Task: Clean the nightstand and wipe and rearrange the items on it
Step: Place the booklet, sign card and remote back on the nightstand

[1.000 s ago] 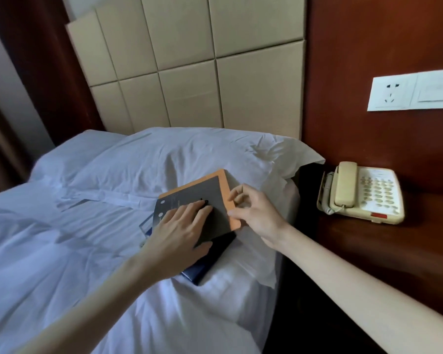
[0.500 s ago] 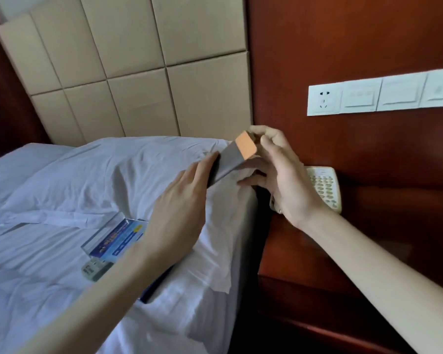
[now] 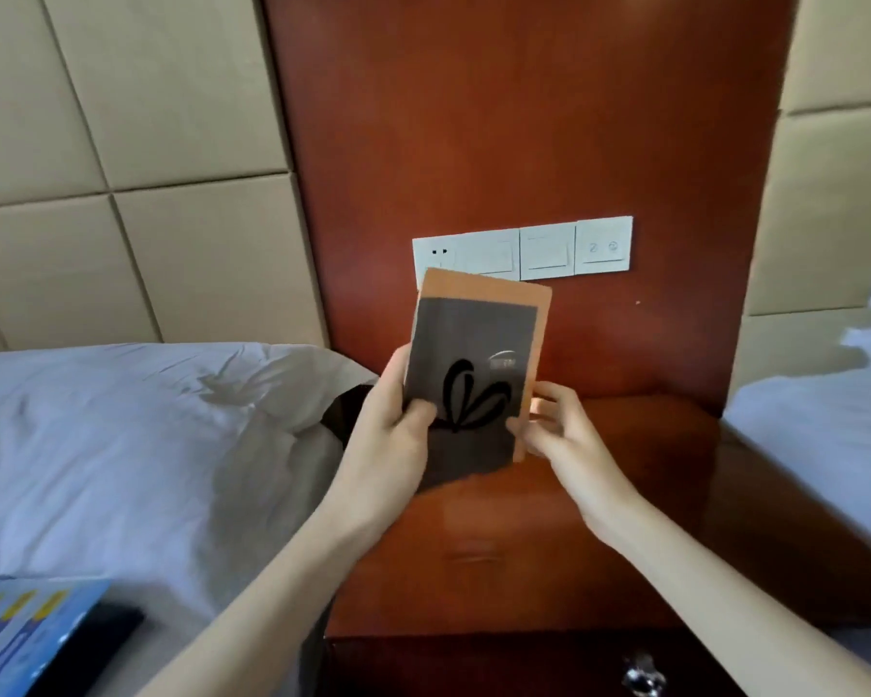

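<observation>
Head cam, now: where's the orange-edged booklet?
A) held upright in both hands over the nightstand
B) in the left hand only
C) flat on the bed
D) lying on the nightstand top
A: the left hand grips the booklet by its left edge and the right hand pinches its lower right edge, holding it upright over the nightstand.

White pillow (image 3: 137, 410) rumpled on left bed; beige padded wall panels (image 3: 122, 143) behind it; reddish wood panel (image 3: 524, 118) at centre, carrying white socket-and-switch strip (image 3: 549, 251); second bed's white linen (image 3: 820, 425) at right edge.
</observation>
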Demonstrator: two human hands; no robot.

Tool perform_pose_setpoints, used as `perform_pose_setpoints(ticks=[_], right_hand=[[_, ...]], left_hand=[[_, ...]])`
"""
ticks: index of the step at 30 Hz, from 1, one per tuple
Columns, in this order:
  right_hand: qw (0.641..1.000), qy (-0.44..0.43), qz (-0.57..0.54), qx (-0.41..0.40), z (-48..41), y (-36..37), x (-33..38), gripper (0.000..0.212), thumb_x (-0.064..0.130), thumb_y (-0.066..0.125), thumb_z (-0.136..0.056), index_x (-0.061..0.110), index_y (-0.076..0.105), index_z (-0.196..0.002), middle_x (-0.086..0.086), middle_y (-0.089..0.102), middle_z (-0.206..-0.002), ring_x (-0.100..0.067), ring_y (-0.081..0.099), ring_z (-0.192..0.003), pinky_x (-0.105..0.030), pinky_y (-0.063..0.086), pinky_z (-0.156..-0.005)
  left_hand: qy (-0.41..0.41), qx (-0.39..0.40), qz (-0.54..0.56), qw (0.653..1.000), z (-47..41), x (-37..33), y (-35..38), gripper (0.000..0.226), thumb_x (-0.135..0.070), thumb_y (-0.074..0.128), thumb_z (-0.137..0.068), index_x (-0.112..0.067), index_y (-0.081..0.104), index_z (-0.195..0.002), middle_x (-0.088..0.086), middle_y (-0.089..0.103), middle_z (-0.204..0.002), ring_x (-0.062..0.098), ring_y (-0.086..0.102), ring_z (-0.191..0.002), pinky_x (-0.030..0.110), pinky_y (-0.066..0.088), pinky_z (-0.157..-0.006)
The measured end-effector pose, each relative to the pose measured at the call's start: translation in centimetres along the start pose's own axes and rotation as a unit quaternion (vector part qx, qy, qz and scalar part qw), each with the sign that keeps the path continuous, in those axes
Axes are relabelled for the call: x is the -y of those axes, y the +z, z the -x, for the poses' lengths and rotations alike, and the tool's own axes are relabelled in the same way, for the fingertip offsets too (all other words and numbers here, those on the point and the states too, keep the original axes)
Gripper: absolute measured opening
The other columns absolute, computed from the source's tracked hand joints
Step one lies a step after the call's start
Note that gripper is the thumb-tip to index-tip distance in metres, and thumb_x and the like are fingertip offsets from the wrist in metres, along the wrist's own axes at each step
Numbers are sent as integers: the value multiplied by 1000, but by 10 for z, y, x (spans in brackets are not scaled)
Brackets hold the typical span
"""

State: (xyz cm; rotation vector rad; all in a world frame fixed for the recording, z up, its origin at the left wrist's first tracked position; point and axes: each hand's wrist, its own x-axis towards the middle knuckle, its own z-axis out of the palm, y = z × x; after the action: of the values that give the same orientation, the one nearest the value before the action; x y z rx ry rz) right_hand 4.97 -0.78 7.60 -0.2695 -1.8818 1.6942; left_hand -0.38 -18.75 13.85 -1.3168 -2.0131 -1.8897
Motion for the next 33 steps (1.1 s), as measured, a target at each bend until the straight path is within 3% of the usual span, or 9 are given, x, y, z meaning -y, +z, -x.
perform_pose_setpoints(ticks=[3,7,10,13,17,20,24,28,33], right_hand=[[999,35,-19,-23,6,-33,-7,51,44,70,-79,41,46,-123,18,61,-112,3,59,-101,-16,43,-76],[994,46,-8,-101,11,-69,-20,29,38,75,-78,31,58,-101,14,70,-93,-2,66,-89,-17,49,-70],[986,53,30,-157,12,-93,-30,24,34,74,-80,17,60,-91,-1,67,-88,-14,66,-81,-19,46,-61],[979,52,93,-175,12,-113,-43,23,30,70,-85,15,52,-81,1,58,-76,-9,58,-65,-17,42,-52],[961,51,187,-198,11,-134,-61,25,24,67,-87,12,47,-82,0,56,-77,-14,53,-67,-16,37,-51],[954,72,188,-221,4,-154,-68,16,20,64,-89,12,51,-90,-5,61,-88,-20,61,-79,-24,41,-56],[945,112,218,-217,-7,-177,-78,13,16,60,-91,16,47,-92,-5,60,-95,-15,59,-82,-23,40,-54],[936,147,262,-184,-25,-190,-87,23,12,57,-91,12,45,-110,-6,58,-106,-18,58,-90,-23,40,-55],[929,169,266,-195,-50,-201,-91,29,10,63,-82,10,49,-107,-10,62,-100,-19,59,-85,-27,42,-57]], left_hand=[[-73,4,67,995,-7,14,30,48,0,45,-86,-38,65,-108,-2,70,-108,15,64,-105,32,53,-87],[-117,41,119,985,-9,35,69,47,1,54,-89,-43,71,-90,-13,75,-91,9,71,-85,19,55,-62],[-158,57,109,980,-12,58,96,31,-2,65,-84,-27,69,-102,-7,75,-97,15,70,-91,33,58,-75],[-201,77,104,971,-17,84,119,37,0,70,-79,-19,64,-111,-2,73,-104,16,69,-95,40,55,-87],[-244,74,70,964,-19,117,146,47,-8,76,-75,-15,54,-116,1,68,-113,18,65,-102,41,51,-95],[-244,95,10,965,-17,136,161,52,-17,75,-78,-17,44,-120,6,62,-115,19,62,-101,38,53,-90],[-212,135,-28,967,-15,147,177,59,-16,67,-86,-19,33,-135,2,61,-99,13,64,-87,18,51,-63],[-182,136,-32,973,-16,155,194,51,-8,59,-90,-19,35,-133,-10,57,-97,6,59,-89,9,48,-65],[-132,143,-105,975,-40,160,213,18,-5,52,-92,-16,54,-105,1,58,-112,10,51,-96,9,39,-71]])
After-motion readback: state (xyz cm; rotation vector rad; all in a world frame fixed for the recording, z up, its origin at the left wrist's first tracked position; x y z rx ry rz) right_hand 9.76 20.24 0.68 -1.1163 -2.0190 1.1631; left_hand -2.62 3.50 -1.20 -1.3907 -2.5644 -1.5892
